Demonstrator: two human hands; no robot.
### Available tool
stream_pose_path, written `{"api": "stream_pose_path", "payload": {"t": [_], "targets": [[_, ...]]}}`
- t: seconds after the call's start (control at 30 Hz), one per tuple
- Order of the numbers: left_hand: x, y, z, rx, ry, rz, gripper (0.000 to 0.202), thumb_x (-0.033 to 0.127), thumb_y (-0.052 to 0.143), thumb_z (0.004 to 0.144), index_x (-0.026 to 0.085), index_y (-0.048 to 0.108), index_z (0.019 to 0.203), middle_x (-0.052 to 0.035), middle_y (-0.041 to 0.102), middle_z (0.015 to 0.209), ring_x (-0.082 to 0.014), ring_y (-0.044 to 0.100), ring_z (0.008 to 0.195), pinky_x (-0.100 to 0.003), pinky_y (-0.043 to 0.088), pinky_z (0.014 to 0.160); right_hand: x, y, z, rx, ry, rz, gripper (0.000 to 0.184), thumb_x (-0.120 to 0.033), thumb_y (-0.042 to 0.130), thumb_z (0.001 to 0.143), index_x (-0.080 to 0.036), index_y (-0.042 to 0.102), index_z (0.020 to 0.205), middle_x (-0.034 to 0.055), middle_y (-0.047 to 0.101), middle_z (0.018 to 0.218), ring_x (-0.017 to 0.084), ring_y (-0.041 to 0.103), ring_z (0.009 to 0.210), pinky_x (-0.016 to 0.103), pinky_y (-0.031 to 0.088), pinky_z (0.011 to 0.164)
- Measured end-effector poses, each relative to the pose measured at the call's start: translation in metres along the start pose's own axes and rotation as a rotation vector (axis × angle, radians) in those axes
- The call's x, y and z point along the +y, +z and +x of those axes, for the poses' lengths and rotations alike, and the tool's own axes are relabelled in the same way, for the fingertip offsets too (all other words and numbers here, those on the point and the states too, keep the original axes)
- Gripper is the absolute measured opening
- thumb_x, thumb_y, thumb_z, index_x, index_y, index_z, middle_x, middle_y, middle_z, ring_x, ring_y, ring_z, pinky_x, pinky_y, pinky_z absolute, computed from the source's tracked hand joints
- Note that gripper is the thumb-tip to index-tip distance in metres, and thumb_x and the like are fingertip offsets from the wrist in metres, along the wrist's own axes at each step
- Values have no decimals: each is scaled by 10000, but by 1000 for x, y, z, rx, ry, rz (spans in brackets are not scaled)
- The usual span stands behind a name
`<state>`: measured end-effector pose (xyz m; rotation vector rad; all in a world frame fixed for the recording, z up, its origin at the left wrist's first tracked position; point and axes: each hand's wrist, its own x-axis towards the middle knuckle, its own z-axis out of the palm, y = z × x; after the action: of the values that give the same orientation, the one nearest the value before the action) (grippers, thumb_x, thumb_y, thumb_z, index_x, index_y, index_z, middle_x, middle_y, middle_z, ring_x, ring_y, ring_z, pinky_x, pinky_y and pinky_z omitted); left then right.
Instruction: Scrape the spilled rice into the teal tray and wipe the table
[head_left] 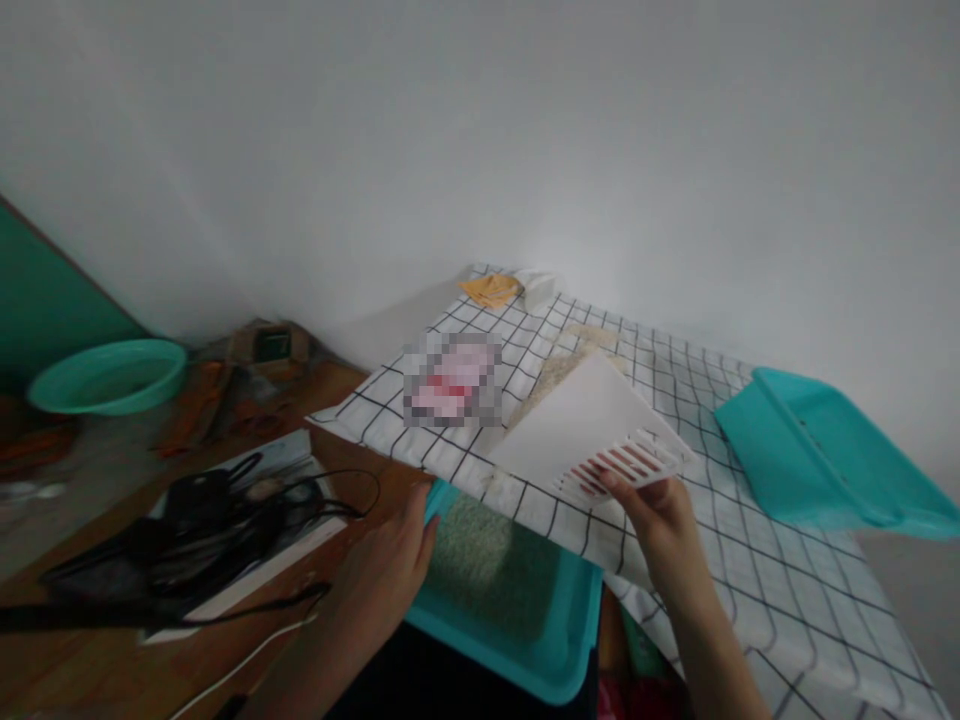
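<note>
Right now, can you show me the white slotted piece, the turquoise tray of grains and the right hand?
White slotted piece (574, 425): head view, its plain face.
Turquoise tray of grains (580, 630): head view, its side wall.
Right hand (663, 512): head view, its middle.

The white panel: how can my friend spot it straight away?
Find the checked cloth. Near its front edge, the right hand holds the panel. Unlike the teal tub farther right, it is white, with a row of slots.
</note>
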<state>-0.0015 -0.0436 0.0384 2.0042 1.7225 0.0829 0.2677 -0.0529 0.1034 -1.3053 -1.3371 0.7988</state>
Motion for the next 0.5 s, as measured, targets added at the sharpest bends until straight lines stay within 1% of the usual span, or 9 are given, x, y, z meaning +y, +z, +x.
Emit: {"api": "stream_pose_path", "payload": {"t": [0.1,0.17,0.23,0.3,0.4,0.5], "targets": [[0,1,0,17,-5,-5,395,238,243,1021,84,383,1357,-197,724,1094,-332,712,1033,-433,520,878,0,6,4,-88,-35,-51,192,-374,678,870,-234,789,938,59,787,944,266,710,986,407,530,941],[1,0,1,26,-7,-5,389,240,245,1020,100,383,1355,-183,727,1085,-328,723,995,-425,528,851,1,8,4,-134,-38,-51,194,-367,668,878,-240,785,968,52,788,922,264,703,1010,407,520,957],[2,0,1,28,-2,-2,383,241,250,1019,110,384,1352,-174,727,1090,-319,730,968,-413,531,829,2,9,2,-152,-20,-22,219,-375,660,885,-242,774,1017,50,787,915,262,700,1020,402,525,950],[2,0,1,31,5,5,378,236,253,1017,114,387,1349,-172,726,1102,-307,728,981,-396,529,832,2,9,-1,-161,9,9,245,-388,662,884,-241,764,1052,50,787,914,262,701,1020,398,531,946],[1,1,1,44,3,16,378,239,261,1016,119,383,1354,-164,732,1090,-290,730,980,-374,528,831,1,6,-6,-159,52,35,274,-406,690,862,-229,762,1058,58,787,918,267,712,987,401,542,931],[-2,4,2,48,-1,18,382,253,275,1017,125,374,1363,-154,738,1076,-287,735,959,-368,529,809,2,-2,-10,-68,55,22,255,-407,742,815,-218,777,983,65,787,916,267,722,928,394,560,888]]}}
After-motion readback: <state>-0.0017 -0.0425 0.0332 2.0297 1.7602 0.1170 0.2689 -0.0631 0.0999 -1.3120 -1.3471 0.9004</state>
